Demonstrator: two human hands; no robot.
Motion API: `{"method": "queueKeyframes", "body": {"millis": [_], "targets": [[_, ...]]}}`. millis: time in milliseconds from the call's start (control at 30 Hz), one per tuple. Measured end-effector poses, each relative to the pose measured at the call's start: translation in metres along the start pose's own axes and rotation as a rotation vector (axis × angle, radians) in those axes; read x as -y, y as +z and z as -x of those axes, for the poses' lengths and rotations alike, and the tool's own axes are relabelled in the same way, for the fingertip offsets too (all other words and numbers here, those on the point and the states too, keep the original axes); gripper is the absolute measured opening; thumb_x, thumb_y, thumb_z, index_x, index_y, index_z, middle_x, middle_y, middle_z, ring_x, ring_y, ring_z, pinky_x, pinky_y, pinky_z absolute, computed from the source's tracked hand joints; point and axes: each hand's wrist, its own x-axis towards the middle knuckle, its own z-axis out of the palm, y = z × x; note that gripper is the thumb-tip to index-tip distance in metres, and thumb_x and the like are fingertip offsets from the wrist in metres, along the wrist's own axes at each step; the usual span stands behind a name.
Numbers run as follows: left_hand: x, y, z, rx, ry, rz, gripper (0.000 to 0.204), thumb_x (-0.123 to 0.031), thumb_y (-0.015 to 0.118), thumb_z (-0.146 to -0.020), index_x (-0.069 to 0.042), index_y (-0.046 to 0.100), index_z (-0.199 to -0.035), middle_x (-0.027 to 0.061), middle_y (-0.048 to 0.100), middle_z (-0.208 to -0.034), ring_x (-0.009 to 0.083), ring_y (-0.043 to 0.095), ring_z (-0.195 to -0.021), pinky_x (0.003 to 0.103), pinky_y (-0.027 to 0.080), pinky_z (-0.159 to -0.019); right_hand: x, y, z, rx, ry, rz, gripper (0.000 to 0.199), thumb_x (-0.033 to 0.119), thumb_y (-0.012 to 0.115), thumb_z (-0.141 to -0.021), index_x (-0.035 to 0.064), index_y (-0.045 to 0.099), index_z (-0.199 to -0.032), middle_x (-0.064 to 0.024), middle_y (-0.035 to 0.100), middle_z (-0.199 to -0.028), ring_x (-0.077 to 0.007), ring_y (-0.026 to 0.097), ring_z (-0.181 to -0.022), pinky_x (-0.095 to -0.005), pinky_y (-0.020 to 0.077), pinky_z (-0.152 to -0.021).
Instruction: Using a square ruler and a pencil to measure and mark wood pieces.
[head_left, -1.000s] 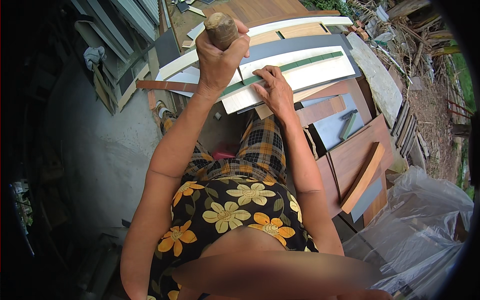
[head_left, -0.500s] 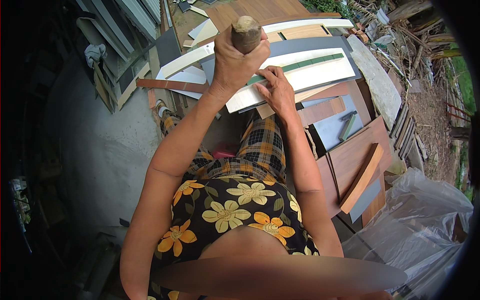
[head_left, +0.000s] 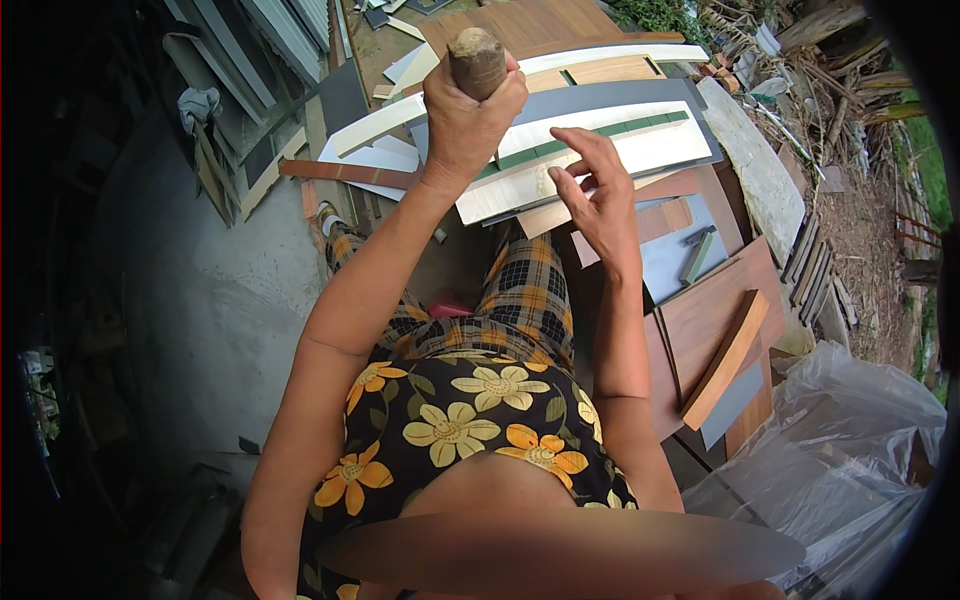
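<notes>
My left hand [head_left: 462,125] is wrapped round a thick, round wooden handle [head_left: 478,65] whose worn end points up. Whatever lies below the fist is hidden by the hand. Under it lies a white board [head_left: 650,147] with a long green strip [head_left: 610,130] across its top. My right hand [head_left: 600,195] hovers over the near edge of this board, thumb and fingers apart and nothing between them. Beneath the white board sits a wider grey board [head_left: 600,95].
Brown wood-grain panels [head_left: 715,310] lie to the right, with an orange-brown bar [head_left: 725,360] and a short green block [head_left: 697,257] on them. Clear plastic sheeting [head_left: 830,450] is at lower right. A reddish-brown strip [head_left: 345,174] juts out at left above the concrete floor [head_left: 220,290].
My right hand has lifted off the green strip and drawn back to the right, its fingers opening. My left hand has shifted slightly left, still gripping the wooden handle.
</notes>
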Motion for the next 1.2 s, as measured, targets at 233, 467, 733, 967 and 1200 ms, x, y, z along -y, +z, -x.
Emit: {"method": "queueKeyframes", "body": {"millis": [233,467,733,967,1200], "targets": [[0.004,-0.006,-0.003,0.005,0.043,0.021,0.003,-0.002,0.060,-0.082,-0.002,0.059,-0.086,0.0025,0.061,-0.065,0.0073,0.058,-0.058,0.021,0.044,-0.051,0.146,-0.060,0.049,0.049,-0.807,-0.127,0.026,0.012,0.071,-0.077,0.0226,0.073,-0.100,0.0002,0.061,-0.083,-0.0087,0.051,-0.055,-0.0235,0.0311,-0.045],[0.005,0.003,-0.004,0.039,0.030,0.084,0.004,-0.001,0.060,-0.083,-0.001,0.059,-0.087,0.0036,0.060,-0.066,0.0086,0.058,-0.060,0.023,0.047,-0.056,0.165,-0.065,0.061,0.144,-0.711,-0.089,0.023,0.018,0.070,-0.083,0.0328,0.071,-0.101,0.0035,0.060,-0.087,-0.0098,0.050,-0.055,-0.0240,0.0299,-0.046],[0.003,-0.007,-0.004,-0.021,-0.002,0.138,0.002,-0.001,0.062,-0.080,-0.002,0.060,-0.079,0.0015,0.060,-0.066,0.0082,0.059,-0.057,0.024,0.050,-0.056,0.166,-0.070,0.081,-0.019,-0.699,-0.067,0.022,0.018,0.068,-0.084,0.0272,0.073,-0.104,0.0038,0.059,-0.086,-0.0089,0.048,-0.057,-0.0251,0.0354,-0.051],[0.008,-0.016,-0.003,-0.017,-0.013,0.111,0.005,0.001,0.058,-0.085,-0.001,0.057,-0.089,0.0047,0.058,-0.069,0.0115,0.058,-0.061,0.027,0.049,-0.059,0.120,-0.085,0.092,-0.412,-0.770,-0.063,0.030,0.007,0.060,-0.086,0.0214,0.069,-0.111,-0.0033,0.059,-0.084,-0.0100,0.048,-0.054,-0.0259,0.0308,-0.047],[0.008,-0.020,-0.002,0.000,-0.011,0.137,0.004,0.001,0.057,-0.086,-0.001,0.057,-0.090,0.0048,0.059,-0.069,0.0111,0.058,-0.062,0.027,0.049,-0.059,-0.048,-0.174,0.145,-0.779,0.412,0.602,0.047,0.021,0.066,-0.088,-0.0015,0.057,-0.128,-0.0172,0.061,-0.111,-0.0268,0.063,-0.089,-0.0326,0.0517,-0.075]]}}
